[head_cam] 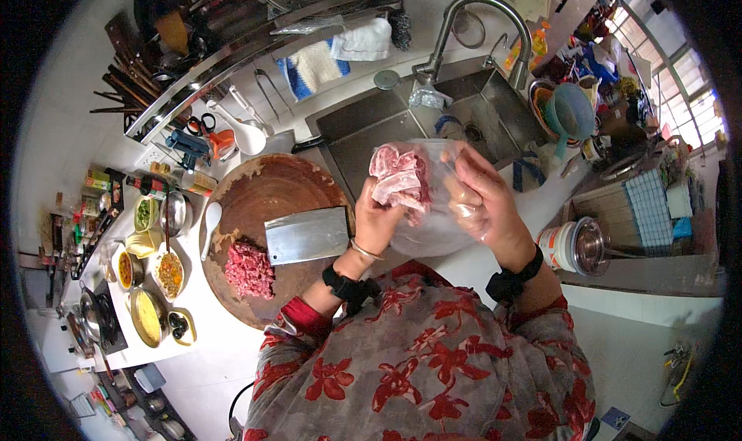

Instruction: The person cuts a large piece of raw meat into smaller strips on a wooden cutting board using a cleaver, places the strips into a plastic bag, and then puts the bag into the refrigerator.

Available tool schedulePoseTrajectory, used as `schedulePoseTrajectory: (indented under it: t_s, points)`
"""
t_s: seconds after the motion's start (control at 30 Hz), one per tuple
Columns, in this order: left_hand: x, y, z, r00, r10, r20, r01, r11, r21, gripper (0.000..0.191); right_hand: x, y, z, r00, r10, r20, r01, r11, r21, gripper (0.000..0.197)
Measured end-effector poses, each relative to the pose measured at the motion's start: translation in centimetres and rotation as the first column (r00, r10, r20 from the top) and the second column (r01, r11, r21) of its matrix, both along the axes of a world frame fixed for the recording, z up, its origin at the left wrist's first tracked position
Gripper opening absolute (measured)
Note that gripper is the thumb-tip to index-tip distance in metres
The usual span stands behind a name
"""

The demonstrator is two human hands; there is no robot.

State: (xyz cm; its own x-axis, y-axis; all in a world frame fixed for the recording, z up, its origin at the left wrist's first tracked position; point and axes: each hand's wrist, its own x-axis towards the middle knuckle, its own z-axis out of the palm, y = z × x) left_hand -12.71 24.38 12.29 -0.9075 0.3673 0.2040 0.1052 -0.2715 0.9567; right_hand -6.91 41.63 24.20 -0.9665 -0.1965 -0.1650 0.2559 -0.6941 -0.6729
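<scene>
My left hand [374, 223] grips a piece of raw, pale pink meat [400, 174] in front of the sink. A clear plastic bag [429, 241] hangs beside the meat, its film bunched in my right hand [487, 191]. Whether the meat sits partly inside the bag, I cannot tell. To the left, a round wooden chopping board [278, 180] carries a cleaver [307, 236] lying flat. Against the blade's left end rests a heap of chopped red meat [249, 270].
Behind my hands is a double steel sink [371, 139] with an arched faucet [446, 29]. A white spoon [211, 223] lies on the board's left rim. Further left stand a bowl of yellow food [148, 319] and several dishes. A lidded tub [562, 247] is at right.
</scene>
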Motion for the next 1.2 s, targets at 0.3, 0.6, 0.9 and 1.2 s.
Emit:
schedulePoseTrajectory:
  t_s: [0.3, 0.6, 0.9, 1.2]
  points:
    - [-0.9, 2.7, -3.6, 0.885, -0.422, -0.199, 0.126, 0.627, -0.769, 0.047, -1.5, 0.2, -1.1, 0.994, 0.076, -0.079, -0.069, 0.994, 0.085, 0.017]
    - [-3.8, 5.7, -10.1, 0.517, -0.855, -0.051, 0.333, 0.255, -0.908, 0.031, -3.0, 2.5, -1.8, 0.989, -0.142, -0.044, 0.144, 0.989, 0.041, 0.011]
    - [-6.2, 9.0, -3.8, 0.649, -0.731, 0.21, 0.452, 0.148, -0.88, 0.039, 1.1, 2.4, 2.5, 0.961, -0.238, -0.138, 0.247, 0.967, 0.053, 0.014]
    - [-2.8, 9.3, -17.7, 0.367, -0.914, 0.175, 0.713, 0.156, -0.683, 0.039, 3.0, 6.3, -7.5, 0.848, -0.381, -0.367, 0.527, 0.667, 0.526, 0.034]
